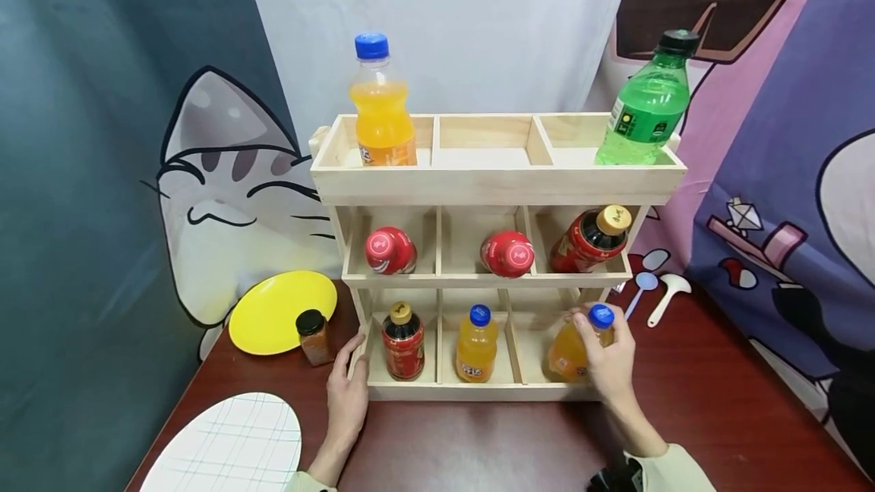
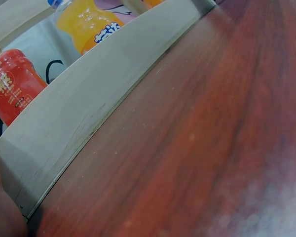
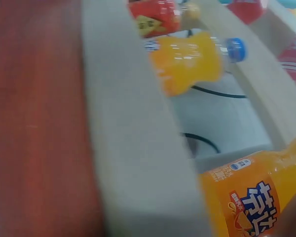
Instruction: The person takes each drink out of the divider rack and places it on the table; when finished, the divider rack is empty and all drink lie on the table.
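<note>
From the head camera, a three-tier wooden rack (image 1: 492, 181) is seen standing on a dark red-brown table (image 1: 718, 416), its pale unfinished boards divided into open compartments. An orange soda bottle (image 1: 570, 351) with a blue cap is held tilted in the bottom-right compartment by the right hand (image 1: 608, 359), whose fingers are curled round its neck and shoulder — a grip that suits steering it past the low front lip. The left hand (image 1: 347, 393) is laid with relaxed, straight fingers against the rack's bottom-left corner, apparently to steady the light frame. Upright in the neighbouring bottom compartments are a red tea bottle (image 1: 402, 342) and a second orange soda (image 1: 476, 344). A yellow plate (image 1: 273, 310) and a small spice jar (image 1: 314, 336) are set to the left.

From the left wrist camera, the rack's front lip (image 2: 84, 118) is shown close — smooth, matte, faintly scuffed — against the glossy table, with the red tea bottle's label behind it. Only a sliver of the hand is visible at the lower left edge.

From the right wrist camera, the held bottle's glossy orange label (image 3: 251, 202) fills the lower right, just inside the lip; the waisted plastic shape of the middle orange soda is seen beyond.
</note>
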Demonstrator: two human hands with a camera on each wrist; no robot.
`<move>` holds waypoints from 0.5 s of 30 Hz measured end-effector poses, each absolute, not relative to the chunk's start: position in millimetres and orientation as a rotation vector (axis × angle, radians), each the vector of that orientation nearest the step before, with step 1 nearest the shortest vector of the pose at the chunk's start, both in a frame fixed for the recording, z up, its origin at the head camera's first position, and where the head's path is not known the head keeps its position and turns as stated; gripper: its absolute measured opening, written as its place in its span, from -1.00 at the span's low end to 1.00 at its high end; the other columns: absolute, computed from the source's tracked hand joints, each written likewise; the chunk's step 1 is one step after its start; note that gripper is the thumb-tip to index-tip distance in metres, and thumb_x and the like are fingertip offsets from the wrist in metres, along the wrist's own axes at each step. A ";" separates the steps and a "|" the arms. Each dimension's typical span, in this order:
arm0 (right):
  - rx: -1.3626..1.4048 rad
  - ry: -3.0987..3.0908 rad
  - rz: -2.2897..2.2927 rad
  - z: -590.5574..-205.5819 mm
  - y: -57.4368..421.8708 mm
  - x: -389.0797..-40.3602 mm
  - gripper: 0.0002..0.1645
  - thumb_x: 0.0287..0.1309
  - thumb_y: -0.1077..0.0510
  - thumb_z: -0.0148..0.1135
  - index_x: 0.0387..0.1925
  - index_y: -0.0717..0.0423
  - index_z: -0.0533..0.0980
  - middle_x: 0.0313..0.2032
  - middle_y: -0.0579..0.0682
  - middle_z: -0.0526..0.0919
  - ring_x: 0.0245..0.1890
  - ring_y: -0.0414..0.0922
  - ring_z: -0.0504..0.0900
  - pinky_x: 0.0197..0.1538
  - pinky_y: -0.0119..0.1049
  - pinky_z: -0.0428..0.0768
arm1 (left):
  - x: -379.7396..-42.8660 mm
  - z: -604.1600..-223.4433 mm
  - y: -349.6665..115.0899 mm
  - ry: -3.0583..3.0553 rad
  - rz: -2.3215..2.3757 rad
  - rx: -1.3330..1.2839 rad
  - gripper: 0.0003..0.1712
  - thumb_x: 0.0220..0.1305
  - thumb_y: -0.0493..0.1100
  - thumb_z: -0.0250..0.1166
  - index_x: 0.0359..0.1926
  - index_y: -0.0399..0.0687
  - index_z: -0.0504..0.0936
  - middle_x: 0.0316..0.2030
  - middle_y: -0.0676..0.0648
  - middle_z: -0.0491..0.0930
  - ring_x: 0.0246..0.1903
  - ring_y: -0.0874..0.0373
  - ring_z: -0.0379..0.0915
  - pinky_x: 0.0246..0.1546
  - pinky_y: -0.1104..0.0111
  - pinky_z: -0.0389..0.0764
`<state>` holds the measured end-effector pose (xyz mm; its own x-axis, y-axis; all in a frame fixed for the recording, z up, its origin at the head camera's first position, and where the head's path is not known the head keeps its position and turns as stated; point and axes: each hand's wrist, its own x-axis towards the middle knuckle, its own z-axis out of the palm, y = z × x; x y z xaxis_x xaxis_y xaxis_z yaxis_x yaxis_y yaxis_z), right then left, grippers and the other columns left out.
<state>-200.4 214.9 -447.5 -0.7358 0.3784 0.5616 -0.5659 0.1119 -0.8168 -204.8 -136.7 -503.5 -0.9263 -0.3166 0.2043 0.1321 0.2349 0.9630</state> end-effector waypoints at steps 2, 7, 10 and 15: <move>0.240 -1.622 1.745 -443.0 220.8 -202.1 -0.72 0.01 0.49 0.10 -0.17 0.51 0.35 -0.34 0.04 0.63 -0.36 -0.15 0.62 -0.17 -0.48 0.51 | -208.4 -509.1 -139.5 -2.150 -1.751 0.179 -0.63 0.25 -0.23 0.07 0.09 0.00 0.46 0.13 -0.01 0.42 0.17 0.17 0.24 -0.04 0.72 0.20; 0.371 -1.452 1.802 -429.8 235.8 -204.5 -0.73 0.01 0.54 0.04 -0.19 0.59 0.32 -0.35 0.18 0.60 -0.41 -0.04 0.61 -0.18 -0.40 0.54 | -215.6 -525.1 -144.3 -2.171 -1.747 0.204 -0.64 0.27 -0.15 0.07 0.09 0.17 0.45 0.13 0.10 0.41 0.17 0.27 0.21 -0.03 0.70 0.18; 0.364 -1.415 1.813 -422.3 246.3 -203.7 -0.74 0.01 0.54 0.03 -0.20 0.61 0.31 -0.36 0.21 0.60 -0.43 -0.04 0.62 -0.21 -0.39 0.56 | -216.4 -529.0 -143.6 -2.168 -1.740 0.194 -0.65 0.27 -0.13 0.07 0.09 0.20 0.45 0.12 0.12 0.40 0.16 0.30 0.21 -0.03 0.70 0.18; 0.260 -1.401 1.821 -416.5 265.9 -201.9 -0.73 0.04 0.49 0.05 -0.17 0.57 0.32 -0.39 0.16 0.62 -0.46 -0.05 0.64 -0.28 -0.38 0.58 | -216.5 -530.2 -142.2 -2.152 -1.732 0.167 -0.65 0.27 -0.13 0.07 0.08 0.18 0.45 0.10 0.13 0.42 0.14 0.31 0.23 -0.03 0.66 0.19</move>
<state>-201.9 265.9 -416.5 -0.6547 0.4664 0.5949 -0.6945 -0.0605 -0.7169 -216.5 -142.2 -530.2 -0.9237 -0.3196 0.2113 0.1380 0.2369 0.9617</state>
